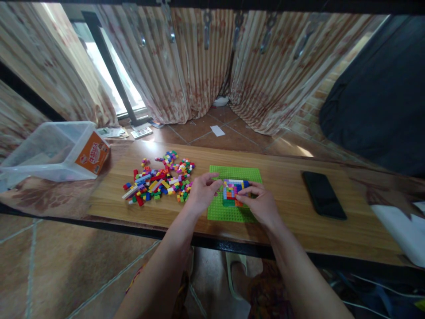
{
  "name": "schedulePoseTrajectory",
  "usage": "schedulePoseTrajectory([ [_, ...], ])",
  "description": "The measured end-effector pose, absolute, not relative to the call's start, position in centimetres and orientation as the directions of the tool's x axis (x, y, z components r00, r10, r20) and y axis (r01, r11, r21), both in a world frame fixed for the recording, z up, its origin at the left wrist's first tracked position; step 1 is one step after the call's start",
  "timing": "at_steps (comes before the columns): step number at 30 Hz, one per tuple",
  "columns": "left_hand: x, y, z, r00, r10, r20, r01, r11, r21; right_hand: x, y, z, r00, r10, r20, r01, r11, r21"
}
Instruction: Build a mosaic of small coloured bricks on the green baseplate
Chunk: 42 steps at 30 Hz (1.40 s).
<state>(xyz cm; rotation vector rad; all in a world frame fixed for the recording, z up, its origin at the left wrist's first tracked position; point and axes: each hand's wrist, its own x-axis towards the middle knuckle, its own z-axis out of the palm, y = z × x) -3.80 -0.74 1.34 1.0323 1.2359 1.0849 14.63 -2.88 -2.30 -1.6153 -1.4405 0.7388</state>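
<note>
Head view: from where I stand, two hands working over a green baseplate [215, 213] on the table [287, 190]. Multicolored brick build [230, 194] sits at the plate's middle, between the hands. Left hand [202, 191] at build's left edge, fingers bent, thumb-to-finger gap narrow; can't tell if a brick's pinched in there. Right hand [263, 204] has fingers on build's right side; can't tell if it's gripping. Loose bricks [156, 182] heaped left of plate. Phone [323, 195] flat, well right. Clear bin [75, 137], orange label, far left.
</note>
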Motion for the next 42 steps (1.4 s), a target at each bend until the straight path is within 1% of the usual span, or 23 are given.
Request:
schedulePoseTrajectory([
  [4,-3.6,-1.0,1.2,0.013,0.982,-0.19,-0.079,0.191,0.978,14.4,-2.9,-2.3,0.189,0.975,0.114,0.478,0.01,-0.878],
  [6,-3.5,-1.1,1.2,0.013,0.977,-0.211,-0.117,0.211,0.97,14.3,-2.9,-2.3,0.189,0.975,0.114,0.474,0.011,-0.881],
  [12,-2.9,-1.3,1.4,0.023,0.954,-0.3,-0.354,0.289,0.89,14.9,-2.9,-2.3,0.144,0.984,0.101,0.46,0.024,-0.887],
  [14,-2.9,-1.3,1.5,0.024,0.949,-0.315,-0.404,0.297,0.865,15.2,-2.8,-2.3,0.127,0.987,0.103,0.449,0.035,-0.893],
  [17,-2.9,-1.3,1.6,0.052,0.942,-0.331,-0.43,0.32,0.844,15.6,-2.6,-2.4,0.131,0.986,0.106,0.393,0.047,-0.918],
  [20,-2.9,-1.3,1.6,0.103,0.934,-0.341,-0.423,0.352,0.835,15.8,-2.4,-2.3,0.18,0.978,0.107,0.299,0.05,-0.953],
  [22,-2.9,-1.3,1.5,0.126,0.934,-0.334,-0.405,0.356,0.842,15.7,-2.4,-2.0,0.214,0.971,0.106,0.27,0.046,-0.962],
  [27,-2.9,-1.4,1.3,0.134,0.957,-0.256,-0.281,0.285,0.916,15.5,-2.5,-1.3,0.248,0.953,0.172,0.341,0.081,-0.937],
  [30,-3.0,-1.2,0.9,0.106,0.974,-0.2,-0.134,0.214,0.968,15.5,-2.5,-1.3,0.232,0.953,0.195,0.357,0.103,-0.928],
  [33,-3.1,-1.0,0.5,0.077,0.987,-0.139,0.026,0.137,0.99,15.5,-2.5,-1.3,0.238,0.951,0.198,0.372,0.099,-0.923],
  [38,-2.8,-1.1,0.4,0.085,0.996,0.02,0.273,-0.042,0.961,15.2,-2.6,-0.9,0.218,0.953,0.21,0.412,0.105,-0.905],
  [42,-2.0,-1.6,0.7,0.12,0.99,0.079,0.389,-0.12,0.913,14.9,-2.6,-0.6,0.217,0.951,0.219,0.438,0.106,-0.893],
])
